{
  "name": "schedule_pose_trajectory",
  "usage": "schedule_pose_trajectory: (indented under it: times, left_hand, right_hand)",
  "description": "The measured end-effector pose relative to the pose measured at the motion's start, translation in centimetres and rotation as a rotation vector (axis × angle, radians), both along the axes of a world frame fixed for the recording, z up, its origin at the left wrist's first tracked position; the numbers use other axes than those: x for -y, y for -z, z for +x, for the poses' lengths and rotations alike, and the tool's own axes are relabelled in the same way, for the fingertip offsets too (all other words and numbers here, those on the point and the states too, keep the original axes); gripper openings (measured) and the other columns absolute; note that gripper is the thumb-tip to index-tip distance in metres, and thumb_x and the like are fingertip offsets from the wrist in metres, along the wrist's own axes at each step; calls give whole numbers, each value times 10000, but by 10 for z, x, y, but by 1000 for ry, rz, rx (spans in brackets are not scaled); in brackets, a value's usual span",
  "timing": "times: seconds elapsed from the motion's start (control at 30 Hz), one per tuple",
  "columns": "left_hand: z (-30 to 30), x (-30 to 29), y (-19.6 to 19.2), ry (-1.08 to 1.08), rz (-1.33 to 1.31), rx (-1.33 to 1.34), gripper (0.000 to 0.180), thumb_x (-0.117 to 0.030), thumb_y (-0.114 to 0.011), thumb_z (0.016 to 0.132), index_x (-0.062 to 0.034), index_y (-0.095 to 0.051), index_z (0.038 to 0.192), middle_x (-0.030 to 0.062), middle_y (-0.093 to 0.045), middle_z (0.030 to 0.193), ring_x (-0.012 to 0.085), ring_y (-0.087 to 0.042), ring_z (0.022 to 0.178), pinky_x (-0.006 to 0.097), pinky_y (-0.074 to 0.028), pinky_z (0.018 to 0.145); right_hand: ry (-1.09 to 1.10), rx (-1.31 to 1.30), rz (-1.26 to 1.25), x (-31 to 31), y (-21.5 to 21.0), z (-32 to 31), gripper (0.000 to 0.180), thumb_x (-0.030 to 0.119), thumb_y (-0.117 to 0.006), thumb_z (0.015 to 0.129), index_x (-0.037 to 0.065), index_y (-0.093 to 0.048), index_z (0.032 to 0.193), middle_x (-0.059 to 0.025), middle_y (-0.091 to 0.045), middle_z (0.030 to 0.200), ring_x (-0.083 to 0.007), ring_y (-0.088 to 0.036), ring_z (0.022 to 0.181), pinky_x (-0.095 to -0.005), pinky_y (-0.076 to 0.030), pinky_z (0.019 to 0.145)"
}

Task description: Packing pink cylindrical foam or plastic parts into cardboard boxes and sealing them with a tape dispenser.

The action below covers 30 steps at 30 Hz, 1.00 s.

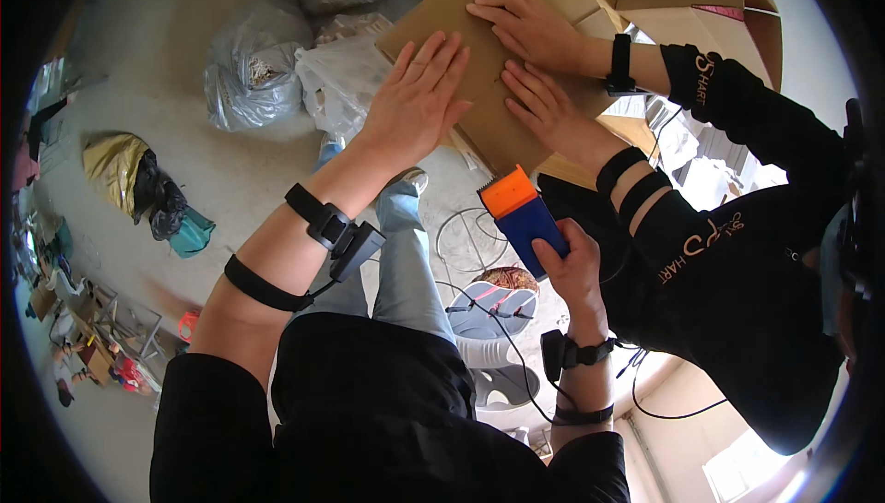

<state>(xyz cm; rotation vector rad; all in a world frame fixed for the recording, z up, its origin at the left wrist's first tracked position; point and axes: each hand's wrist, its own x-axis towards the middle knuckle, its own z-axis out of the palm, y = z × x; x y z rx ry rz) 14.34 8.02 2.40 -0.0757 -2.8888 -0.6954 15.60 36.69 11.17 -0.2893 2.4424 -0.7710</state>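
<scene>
My left hand (419, 97) lies on the left part of a brown cardboard box (484, 120), its fingers stretched out and close together. In my right hand (572, 268) is a tape dispenser (527, 226) with a blue body and an orange end with dark teeth. That toothed end points up toward the box's near edge, with a gap between them. A co-worker's two hands (530, 28) press on the same box from the right, fingers spread. The underside of the box and any tape on the dispenser are hidden from me.
Clear plastic bags (253, 70) stand on the floor beyond my left arm. Another open carton (691, 28) is at the far right. Thin cables (502, 328) run near my right forearm, by a grey stool-like object (489, 319). Crumpled bags (138, 180) and clutter lie at the left.
</scene>
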Motion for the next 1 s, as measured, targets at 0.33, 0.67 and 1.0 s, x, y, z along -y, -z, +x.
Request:
schedule_pose_trajectory:
  times: [0.33, 0.67, 1.0]
  left_hand:
    - [-1, -17, 8, -35, -81, 5, 613, -324, -545, 890, -50, -357, 1405, 126, -309, 1476, 282, -279, 1369, 437, -218, 1122]
    - [-1, -16, 9, -45, -94, 21, 641, -369, -550, 881, -78, -346, 1416, 117, -289, 1488, 270, -255, 1382, 430, -207, 1127]
    - [-3, -20, 12, -56, -128, 41, 675, -400, -545, 880, -98, -311, 1436, 101, -261, 1504, 263, -245, 1387, 428, -196, 1134]
  right_hand:
    - [22, 30, 56, -4, 14, 2, 339, 282, -748, 756, 1, -585, 852, -167, -610, 702, -271, -616, 617, -314, -484, 583]
    - [-19, 19, 17, -18, 19, -2, 343, 287, -753, 759, 2, -590, 857, -166, -609, 687, -245, -617, 590, -303, -473, 554]
    - [65, 40, -22, -72, 32, 13, 326, 267, -750, 763, -4, -590, 850, -133, -589, 652, -174, -570, 566, -281, -457, 539]
